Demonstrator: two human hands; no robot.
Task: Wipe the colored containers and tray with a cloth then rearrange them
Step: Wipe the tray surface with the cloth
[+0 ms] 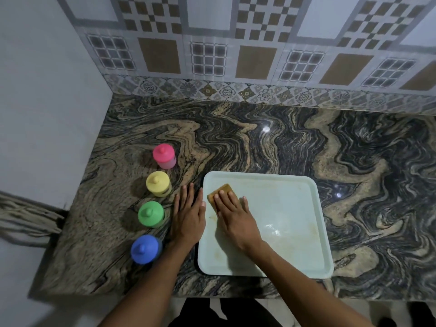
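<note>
Head view. Pale tray (297, 204) sits on the surface (259, 142) near the front edge, about mid-width. Brown cloth (221, 190) lies in the tray's back-left corner.

Right hand (232, 215) is on the cloth, fingers straight and pressing flat, thumb spread out; it is not clutching it. Left hand (188, 215) lies flat on the surface just beside the tray's left rim, fingers straight, holding nothing, with the thumb at or touching the rim.

Four lidded containers stand in a line toward the left edge, back to front: pink container (164, 156), yellow container (157, 184), green container (151, 214), blue container (145, 249). All are upright and off the tray.

Step in hand looks like wiping the tray. Faint brownish smears (292, 234) show toward its front-right, so that area likely still needs passes.

To do it well:
- Keep the palm flat and the pressure even.
- Use overlapping strokes from the left rim to the right.
- Run the cloth into the corners and along the raised rim.
- Brace the tray with the left hand so it does not slide on the glossy surface.
</note>
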